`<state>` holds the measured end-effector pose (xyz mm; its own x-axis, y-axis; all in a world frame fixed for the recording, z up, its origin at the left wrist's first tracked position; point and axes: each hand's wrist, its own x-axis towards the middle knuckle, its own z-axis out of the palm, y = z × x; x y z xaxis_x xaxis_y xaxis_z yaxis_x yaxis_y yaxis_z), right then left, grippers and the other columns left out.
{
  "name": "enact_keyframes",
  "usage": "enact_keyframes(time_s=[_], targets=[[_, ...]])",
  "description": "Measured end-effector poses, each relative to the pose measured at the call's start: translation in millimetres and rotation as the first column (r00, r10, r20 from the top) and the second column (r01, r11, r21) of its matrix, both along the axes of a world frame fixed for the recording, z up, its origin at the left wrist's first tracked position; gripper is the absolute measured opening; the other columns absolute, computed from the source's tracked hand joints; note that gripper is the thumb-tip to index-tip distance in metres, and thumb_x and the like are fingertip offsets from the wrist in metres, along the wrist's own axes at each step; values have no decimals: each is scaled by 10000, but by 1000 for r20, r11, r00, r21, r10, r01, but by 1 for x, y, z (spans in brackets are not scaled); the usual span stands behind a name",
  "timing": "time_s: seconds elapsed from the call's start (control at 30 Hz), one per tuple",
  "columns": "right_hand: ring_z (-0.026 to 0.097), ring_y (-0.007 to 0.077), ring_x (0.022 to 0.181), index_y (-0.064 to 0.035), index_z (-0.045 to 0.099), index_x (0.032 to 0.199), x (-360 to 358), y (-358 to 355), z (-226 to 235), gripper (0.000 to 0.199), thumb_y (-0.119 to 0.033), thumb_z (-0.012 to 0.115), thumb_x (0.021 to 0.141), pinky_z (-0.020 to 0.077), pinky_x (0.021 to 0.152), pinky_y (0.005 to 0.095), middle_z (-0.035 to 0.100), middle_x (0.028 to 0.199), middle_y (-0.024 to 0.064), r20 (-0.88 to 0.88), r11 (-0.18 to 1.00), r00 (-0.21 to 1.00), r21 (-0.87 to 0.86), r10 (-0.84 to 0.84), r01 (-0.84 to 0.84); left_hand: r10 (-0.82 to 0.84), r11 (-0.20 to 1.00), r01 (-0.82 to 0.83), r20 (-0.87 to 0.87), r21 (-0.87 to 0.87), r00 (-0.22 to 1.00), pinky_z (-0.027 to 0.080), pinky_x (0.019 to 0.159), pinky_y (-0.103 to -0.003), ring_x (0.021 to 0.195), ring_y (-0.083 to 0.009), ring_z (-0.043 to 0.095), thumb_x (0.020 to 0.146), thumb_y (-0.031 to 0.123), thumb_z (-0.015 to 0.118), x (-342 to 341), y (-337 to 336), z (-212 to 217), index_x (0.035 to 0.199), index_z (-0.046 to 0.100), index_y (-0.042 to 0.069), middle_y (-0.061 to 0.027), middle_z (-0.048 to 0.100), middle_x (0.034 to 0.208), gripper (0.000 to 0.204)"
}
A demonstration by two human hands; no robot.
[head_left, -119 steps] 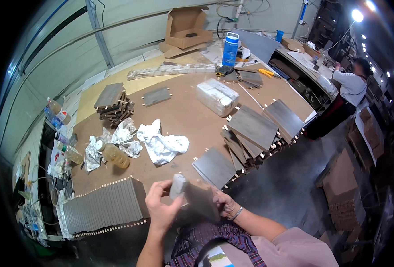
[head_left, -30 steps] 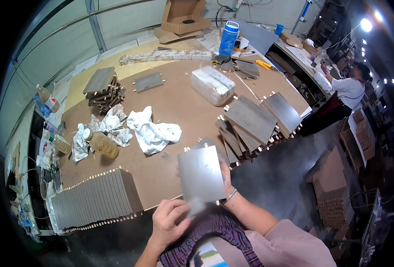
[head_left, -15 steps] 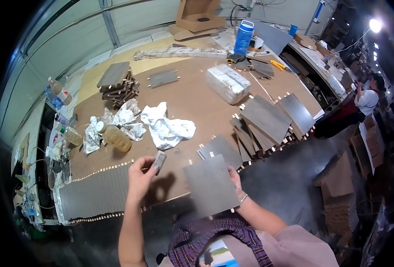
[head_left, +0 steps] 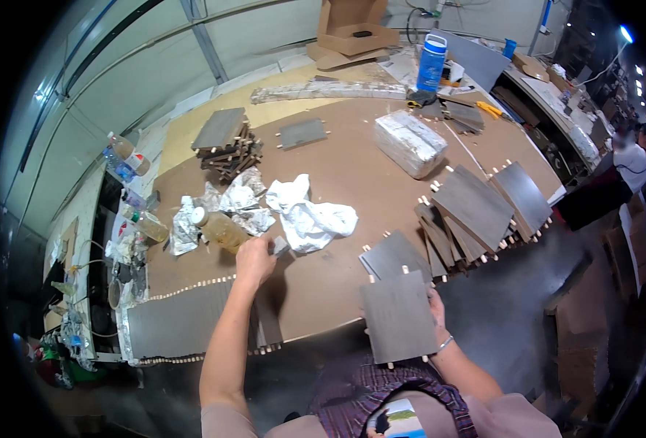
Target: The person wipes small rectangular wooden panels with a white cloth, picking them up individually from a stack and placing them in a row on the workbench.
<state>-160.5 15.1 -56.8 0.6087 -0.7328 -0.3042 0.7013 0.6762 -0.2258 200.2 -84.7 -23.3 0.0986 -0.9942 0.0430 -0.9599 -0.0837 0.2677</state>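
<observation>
The right hand (head_left: 437, 315) grips a grey panel (head_left: 398, 319) by its right edge, fingers closed on it, holding it flat just off the near edge of the workbench (head_left: 352, 175); small wooden pegs stick out of the panel's rim. The left hand (head_left: 254, 259) reaches out over the bench with its fingers curled around a small grey object (head_left: 280, 245), which is too small to tell what kind; it sits just beside a bottle of amber liquid (head_left: 221, 229) and near a crumpled white rag (head_left: 310, 215).

As a judgement of progress: a long row of pegged panels (head_left: 184, 325) already lies along the near left edge, which looks like finished work. To the right, a loose stack of similar panels (head_left: 469, 212) fans out, some with pegs, seemingly waiting their turn. Far left, a smaller pile of boards (head_left: 224, 142) also sits untouched. So roughly part is done and a good share remains.
</observation>
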Motion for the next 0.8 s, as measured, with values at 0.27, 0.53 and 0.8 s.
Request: enact_keyframes(time_s=[0.27,0.53,0.8], targets=[[309,520,1372,2,235,1517,-16,3,10,935,-648,378,861,279,1072,683,269,1533,285,-9,998,999,-54,-44,44,5,977,-150,-686,-152,728,533,729,-295,798,-149,668,769,-2,678,79,28,22,935,648,-25,-82,697,834,170],[396,480,1331,34,255,1499,-7,4,13,981,-675,402,836,355,1048,642,342,1465,332,-55,999,998,-50,-17,14,543,806,-583,-264,-102,797,533,700,-341,723,-209,678,691,115,756,196,36,-12,881,689,8,-108,682,722,228],[433,471,1302,-15,350,1469,-1,2,15,827,-586,404,874,351,1052,645,391,1466,265,42,999,999,25,-24,23,145,663,-609,-724,-435,674,513,737,-302,770,-167,609,826,101,715,186,7,-12,1043,658,-68,-105,669,867,281]])
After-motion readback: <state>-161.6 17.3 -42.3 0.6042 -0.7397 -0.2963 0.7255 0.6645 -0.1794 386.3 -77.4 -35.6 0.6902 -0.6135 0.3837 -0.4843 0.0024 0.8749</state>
